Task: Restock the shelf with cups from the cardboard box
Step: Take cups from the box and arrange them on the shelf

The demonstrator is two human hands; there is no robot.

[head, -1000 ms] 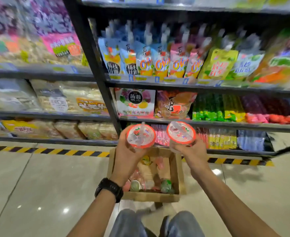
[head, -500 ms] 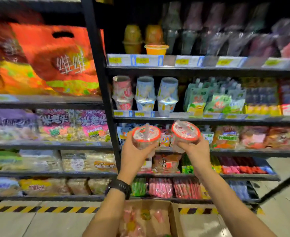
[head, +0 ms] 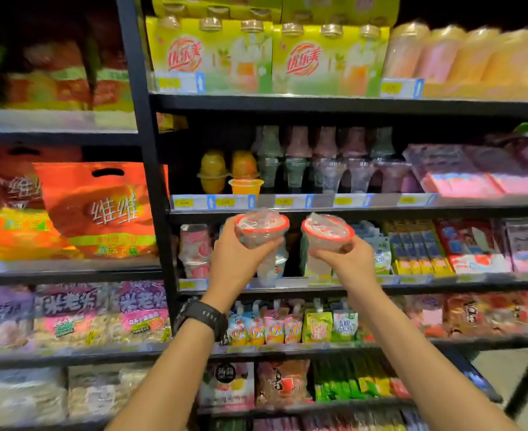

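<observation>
A red-rimmed cup [head: 262,227] is gripped by the left hand [head: 237,259], another cup [head: 328,233] at its 3 o'clock by the right hand [head: 351,262], before the shelf [head: 349,209].

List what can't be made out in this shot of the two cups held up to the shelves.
- Cardboard box: out of the head view, below the frame edge.
- Left cup base: covered by the left hand.
- Right cup underside: covered by the right hand.
- Price tags: print too small and blurred.
- Cups behind the hands: partly blocked, count unclear.
</observation>
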